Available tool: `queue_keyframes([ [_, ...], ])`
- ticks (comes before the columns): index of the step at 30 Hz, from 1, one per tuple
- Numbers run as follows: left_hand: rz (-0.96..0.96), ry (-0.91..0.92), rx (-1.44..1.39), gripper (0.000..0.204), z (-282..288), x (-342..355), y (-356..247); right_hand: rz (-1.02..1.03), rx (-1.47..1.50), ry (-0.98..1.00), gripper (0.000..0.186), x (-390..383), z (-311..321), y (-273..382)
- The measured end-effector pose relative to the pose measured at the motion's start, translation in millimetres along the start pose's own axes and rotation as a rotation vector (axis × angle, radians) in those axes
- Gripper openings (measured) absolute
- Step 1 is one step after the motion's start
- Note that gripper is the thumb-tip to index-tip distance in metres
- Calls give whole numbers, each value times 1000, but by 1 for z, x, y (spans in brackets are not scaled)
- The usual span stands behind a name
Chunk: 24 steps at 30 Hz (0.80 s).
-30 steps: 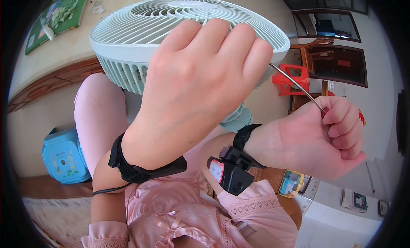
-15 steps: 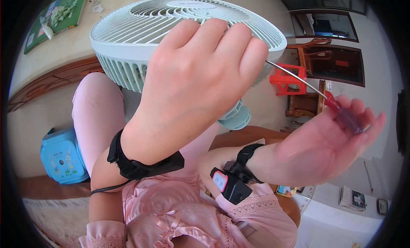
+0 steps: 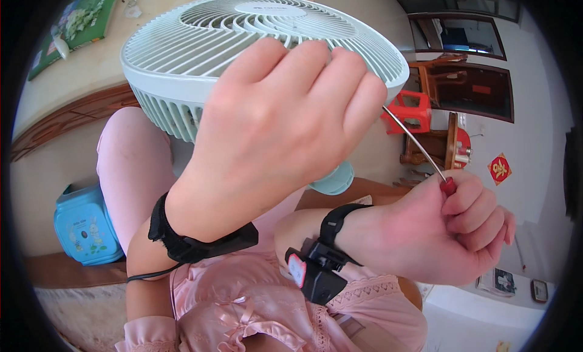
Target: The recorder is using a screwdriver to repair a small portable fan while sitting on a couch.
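Observation:
A pale green electric fan [image 3: 176, 67] is tipped so its round grille faces up, in front of me. My left hand [image 3: 285, 109] is closed against the near side of its rim. Its fingertips are hidden behind the knuckles, so what they grip does not show. My right hand [image 3: 461, 230] is wrapped round the red handle of a screwdriver [image 3: 416, 144], low and to the right. The thin metal shaft slants up to the left, and its tip is out of sight behind my left hand. Below the fan, a round pale green part [image 3: 335, 179] shows.
At the far left stands a table [image 3: 146, 33] with a green book [image 3: 82, 24] and small metal bits. A blue stool [image 3: 87, 226] is on the floor left of my leg. Farther right are a red plastic stool [image 3: 413, 112] and wooden furniture.
My right hand has turned over and closed from loosely open fingers into a fist round the screwdriver handle, moving left and down. My left hand has dropped slightly; the fan has shifted a little left.

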<state>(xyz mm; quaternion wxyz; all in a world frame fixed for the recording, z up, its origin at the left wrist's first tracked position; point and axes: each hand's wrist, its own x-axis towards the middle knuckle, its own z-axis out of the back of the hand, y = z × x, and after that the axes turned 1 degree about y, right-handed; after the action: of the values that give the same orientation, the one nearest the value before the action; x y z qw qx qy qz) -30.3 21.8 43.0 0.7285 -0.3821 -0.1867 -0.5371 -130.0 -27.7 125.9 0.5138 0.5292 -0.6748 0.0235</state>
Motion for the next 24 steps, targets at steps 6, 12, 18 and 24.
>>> queue_keyframes([
  [6,3,-3,-9,50,-2,0,2,-109,131,210,20,13,4,-3],
  [12,3,12,-63,51,-2,-1,3,-223,214,507,24,27,10,-5],
  [18,-15,-18,-43,51,-2,-1,8,-239,457,832,17,40,29,-18],
  [24,-7,-37,-85,51,-2,0,8,-458,580,1113,16,75,28,-26],
])
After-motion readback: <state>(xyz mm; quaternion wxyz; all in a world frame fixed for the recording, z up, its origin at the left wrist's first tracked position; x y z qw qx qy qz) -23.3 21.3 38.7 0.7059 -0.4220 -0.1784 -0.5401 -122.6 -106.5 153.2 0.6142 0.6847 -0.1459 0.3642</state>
